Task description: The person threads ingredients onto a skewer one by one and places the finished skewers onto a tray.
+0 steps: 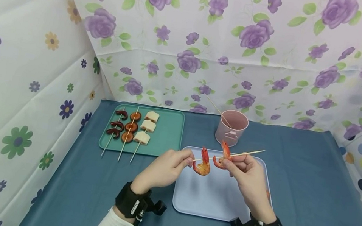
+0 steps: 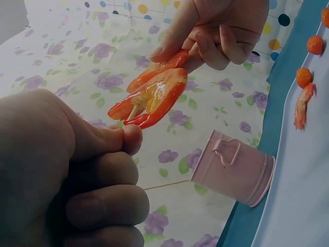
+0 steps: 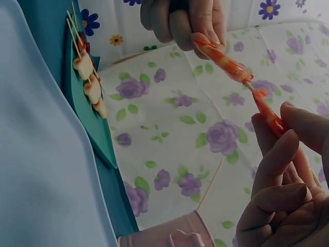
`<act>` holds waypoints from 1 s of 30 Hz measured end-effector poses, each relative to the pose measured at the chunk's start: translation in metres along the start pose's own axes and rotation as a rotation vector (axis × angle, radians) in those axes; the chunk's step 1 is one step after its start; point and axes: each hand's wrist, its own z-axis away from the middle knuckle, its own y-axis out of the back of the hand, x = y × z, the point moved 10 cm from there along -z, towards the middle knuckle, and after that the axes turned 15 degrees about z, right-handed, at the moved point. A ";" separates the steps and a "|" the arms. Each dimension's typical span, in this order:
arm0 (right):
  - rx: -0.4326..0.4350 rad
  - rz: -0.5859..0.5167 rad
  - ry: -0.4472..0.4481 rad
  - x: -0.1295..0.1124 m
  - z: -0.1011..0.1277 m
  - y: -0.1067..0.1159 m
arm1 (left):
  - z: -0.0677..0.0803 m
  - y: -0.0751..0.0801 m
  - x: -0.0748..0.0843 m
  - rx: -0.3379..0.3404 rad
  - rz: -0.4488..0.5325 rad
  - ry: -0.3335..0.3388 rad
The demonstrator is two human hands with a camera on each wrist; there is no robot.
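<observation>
At frame center, the left hand [image 1: 163, 170] pinches the skewer [image 1: 247, 153] end; the right hand [image 1: 248, 175] holds 1 of 2 threaded shrimps [image 1: 202, 163]. 3 finished skewers [image 1: 128, 131] lie on the green tray [image 1: 168, 134], upper left; threading seems well underway.

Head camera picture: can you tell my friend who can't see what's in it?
Two hands, the left hand and right hand, hold a thin wooden skewer with two orange shrimps over a pale blue tray.

Bright even head view, soft shadows, dimmer wrist views, blurred close-up
</observation>
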 end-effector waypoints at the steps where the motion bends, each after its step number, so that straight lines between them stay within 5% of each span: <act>1: -0.002 -0.001 -0.001 0.000 0.000 0.000 | 0.000 0.000 0.000 0.000 0.000 0.000; 23: -0.082 0.030 0.038 -0.002 -0.001 0.001 | 0.001 0.002 -0.001 0.000 0.019 0.013; 30: -0.071 0.118 0.091 -0.005 -0.003 0.021 | 0.002 0.013 -0.002 0.034 0.029 0.015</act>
